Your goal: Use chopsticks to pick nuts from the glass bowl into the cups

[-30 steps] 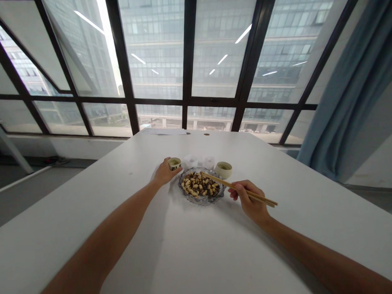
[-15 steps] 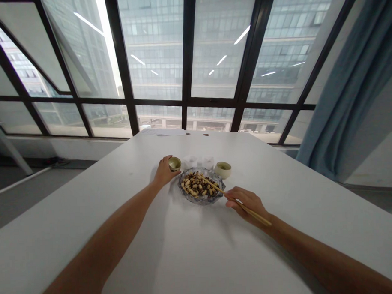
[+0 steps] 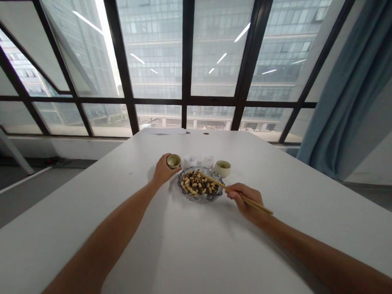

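My left hand (image 3: 164, 169) is wrapped around a small greenish cup (image 3: 173, 161), tilted so its inside faces me, just left of a glass plate (image 3: 202, 201). A mix of peanuts and dark seeds (image 3: 197, 184) fills the plate. With my right hand (image 3: 247, 199) I grip wooden chopsticks (image 3: 215, 181); their tips reach down among the nuts near the back of the pile. Whether the tips pinch a piece is too small to tell. A second pale green cup (image 3: 223, 168) stands upright behind the plate's right side.
Two small whitish, see-through items (image 3: 198, 161) sit behind the plate. The white table (image 3: 186, 250) runs to the windows, with papers (image 3: 163, 131) and a round brown spot (image 3: 206, 133) at its far end. A blue curtain (image 3: 348, 94) hangs at right.
The chopsticks' back end has risen slightly, and my right hand has shifted a little up and right. My left hand keeps its hold on the cup, almost unmoved.
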Available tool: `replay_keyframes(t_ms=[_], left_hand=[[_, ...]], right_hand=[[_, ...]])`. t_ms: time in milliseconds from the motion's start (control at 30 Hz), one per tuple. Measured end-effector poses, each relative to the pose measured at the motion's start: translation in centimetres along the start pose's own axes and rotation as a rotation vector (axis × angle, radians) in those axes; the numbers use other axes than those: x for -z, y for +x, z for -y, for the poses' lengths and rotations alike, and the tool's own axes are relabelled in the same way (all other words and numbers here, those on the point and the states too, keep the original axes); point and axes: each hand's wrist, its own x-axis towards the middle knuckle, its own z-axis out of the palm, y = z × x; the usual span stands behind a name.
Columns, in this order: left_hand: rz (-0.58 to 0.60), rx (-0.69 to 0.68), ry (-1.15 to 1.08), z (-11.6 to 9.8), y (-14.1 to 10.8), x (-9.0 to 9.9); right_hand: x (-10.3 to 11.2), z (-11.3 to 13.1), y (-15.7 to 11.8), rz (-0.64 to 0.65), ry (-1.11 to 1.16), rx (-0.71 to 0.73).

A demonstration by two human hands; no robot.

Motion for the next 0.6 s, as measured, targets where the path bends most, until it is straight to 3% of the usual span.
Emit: replay_keyframes(t_ms=[133,367,467,600], left_hand=[[-0.025,0.135,-0.026,0.4,0.3,-0.2],[0.089,0.305,0.019,1.4,1.0,0.0],[0.114,0.237,0.14,1.0,1.7,0.1],[0.161,0.02,0.268,-1.3,3.2,-0.6]], right_hand=[[-0.7,-0.2,0.0,-0.144,0.225,-0.172],[-0.8,-0.9,0.0,-0.133,0.349,-0.219],[-0.7,-0.9,0.2,-0.144,0.354,-0.218],[-0.5,-1.1,0.6,-0.173,0.365,-0.222]])
